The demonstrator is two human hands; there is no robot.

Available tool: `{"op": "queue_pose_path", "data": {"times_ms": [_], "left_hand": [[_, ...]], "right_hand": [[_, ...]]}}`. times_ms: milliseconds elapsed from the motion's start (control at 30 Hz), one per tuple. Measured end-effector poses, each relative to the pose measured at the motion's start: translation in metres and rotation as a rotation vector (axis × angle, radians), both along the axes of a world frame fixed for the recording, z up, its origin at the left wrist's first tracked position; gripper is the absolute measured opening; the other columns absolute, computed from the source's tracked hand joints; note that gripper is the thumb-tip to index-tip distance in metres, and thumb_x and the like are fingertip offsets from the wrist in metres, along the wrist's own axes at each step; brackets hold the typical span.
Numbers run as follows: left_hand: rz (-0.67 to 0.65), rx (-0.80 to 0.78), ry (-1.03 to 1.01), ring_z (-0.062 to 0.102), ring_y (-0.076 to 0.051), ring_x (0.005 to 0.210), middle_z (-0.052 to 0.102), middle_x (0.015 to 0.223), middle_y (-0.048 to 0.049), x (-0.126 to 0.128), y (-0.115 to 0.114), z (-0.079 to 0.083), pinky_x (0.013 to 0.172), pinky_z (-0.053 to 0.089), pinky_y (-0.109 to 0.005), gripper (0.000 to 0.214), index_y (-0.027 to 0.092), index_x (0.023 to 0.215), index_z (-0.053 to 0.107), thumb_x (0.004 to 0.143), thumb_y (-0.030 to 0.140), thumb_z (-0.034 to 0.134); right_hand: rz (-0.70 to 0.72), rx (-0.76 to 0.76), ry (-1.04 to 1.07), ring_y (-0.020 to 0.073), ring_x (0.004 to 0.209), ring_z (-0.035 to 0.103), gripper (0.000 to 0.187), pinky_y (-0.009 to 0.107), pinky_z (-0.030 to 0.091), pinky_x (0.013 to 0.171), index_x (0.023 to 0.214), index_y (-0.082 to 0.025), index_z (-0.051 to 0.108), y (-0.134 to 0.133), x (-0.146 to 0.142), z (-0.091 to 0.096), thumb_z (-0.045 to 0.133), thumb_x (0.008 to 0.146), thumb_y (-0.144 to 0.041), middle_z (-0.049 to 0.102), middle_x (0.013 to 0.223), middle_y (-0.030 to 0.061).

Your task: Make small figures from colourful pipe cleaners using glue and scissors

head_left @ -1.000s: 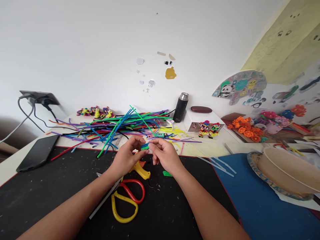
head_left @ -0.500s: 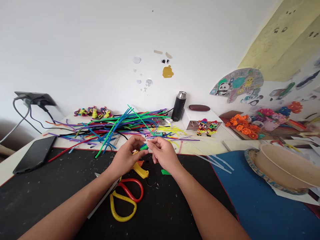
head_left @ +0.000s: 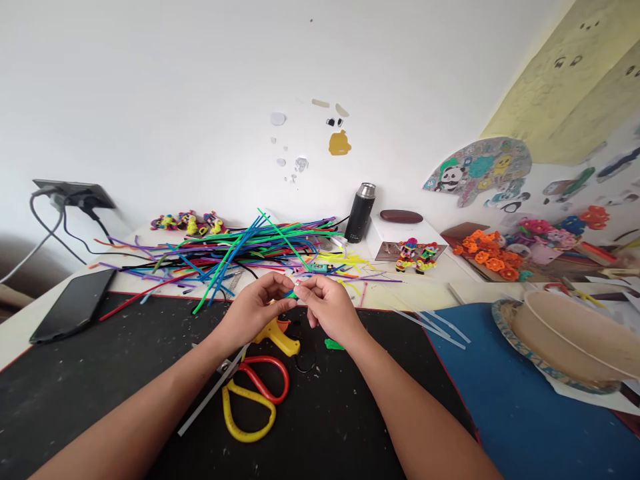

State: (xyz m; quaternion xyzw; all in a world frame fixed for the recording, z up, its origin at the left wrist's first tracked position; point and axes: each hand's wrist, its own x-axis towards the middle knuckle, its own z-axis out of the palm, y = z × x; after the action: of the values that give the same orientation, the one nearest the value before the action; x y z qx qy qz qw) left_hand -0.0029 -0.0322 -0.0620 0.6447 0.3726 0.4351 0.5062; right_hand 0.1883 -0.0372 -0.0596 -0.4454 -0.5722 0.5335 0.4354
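Over the black mat (head_left: 345, 413), my left hand (head_left: 253, 310) and my right hand (head_left: 333, 308) meet fingertip to fingertip. The left thumb and fingers pinch a small green-and-blue fuzzy piece (head_left: 292, 294), mostly hidden by the fingers. At its right end, my right thumb and forefinger close on a tiny whitish bit (head_left: 297, 284), too small to make out. Below the hands lies a yellow glue gun (head_left: 280, 339), partly covered by my left hand. Scissors with red and yellow handles (head_left: 250, 440) lie nearer, beside a translucent glue stick (head_left: 203, 405). A green fuzzy piece (head_left: 333, 345) rests by my right wrist.
A heap of colourful pipe cleaners (head_left: 240, 247) spreads behind the mat. A phone (head_left: 73, 307) lies left; a black thermos (head_left: 360, 213) stands behind. Small fuzzy figures (head_left: 417, 257) stand by a white box (head_left: 395, 233). Glue sticks (head_left: 440, 328) and a beige bowl (head_left: 580, 333) are right.
The camera view has shifted slightly, so everything sits a little further right. My left fingers have closed in, and less of the green-and-blue piece shows between my hands.
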Motion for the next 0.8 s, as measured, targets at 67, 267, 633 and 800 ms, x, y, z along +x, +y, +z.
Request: {"op": "queue_pose_path", "data": {"times_ms": [67, 267, 633, 800], "left_hand": [[0.016, 0.014, 0.018, 0.070, -0.022, 0.090, 0.074, 0.094, -0.0049, 0.0012, -0.0010, -0.0006, 0.084, 0.056, -0.037, 0.030, 0.021, 0.103, 0.066, 0.085, 0.037, 0.083], [0.056, 0.091, 0.111, 0.070, -0.020, 0.086, 0.073, 0.090, -0.0017, 0.0037, -0.0050, -0.0010, 0.079, 0.054, -0.034, 0.023, 0.022, 0.103, 0.063, 0.087, 0.032, 0.077], [0.112, 0.119, 0.211, 0.070, -0.021, 0.083, 0.074, 0.087, -0.0009, 0.0080, -0.0070, -0.0017, 0.075, 0.050, -0.033, 0.027, 0.023, 0.109, 0.060, 0.089, 0.034, 0.075], [-0.071, -0.048, -0.010, 0.072, -0.023, 0.092, 0.076, 0.095, -0.0048, 0.0030, -0.0002, 0.0017, 0.085, 0.054, -0.035, 0.030, 0.021, 0.110, 0.064, 0.090, 0.039, 0.078]], "right_hand": [[0.010, 0.000, -0.009, 0.0080, 0.037, 0.048, 0.033, 0.022, 0.031, 0.041, 0.090, -0.020, 0.063, 0.0000, 0.0004, -0.0009, 0.071, 0.090, -0.052, 0.059, 0.060, -0.0071], [0.011, 0.002, -0.034, 0.0075, 0.037, 0.047, 0.029, 0.022, 0.031, 0.040, 0.088, -0.020, 0.061, 0.0002, 0.0010, -0.0031, 0.069, 0.093, -0.048, 0.061, 0.061, -0.0062], [-0.032, 0.031, -0.072, 0.0087, 0.035, 0.046, 0.027, 0.022, 0.031, 0.039, 0.086, -0.023, 0.058, 0.0030, -0.0019, -0.0101, 0.068, 0.096, -0.045, 0.056, 0.055, -0.0083], [-0.021, 0.006, -0.015, 0.0079, 0.036, 0.047, 0.034, 0.022, 0.030, 0.038, 0.086, -0.021, 0.058, 0.0030, 0.0001, -0.0070, 0.070, 0.092, -0.052, 0.059, 0.062, -0.0071]]}}
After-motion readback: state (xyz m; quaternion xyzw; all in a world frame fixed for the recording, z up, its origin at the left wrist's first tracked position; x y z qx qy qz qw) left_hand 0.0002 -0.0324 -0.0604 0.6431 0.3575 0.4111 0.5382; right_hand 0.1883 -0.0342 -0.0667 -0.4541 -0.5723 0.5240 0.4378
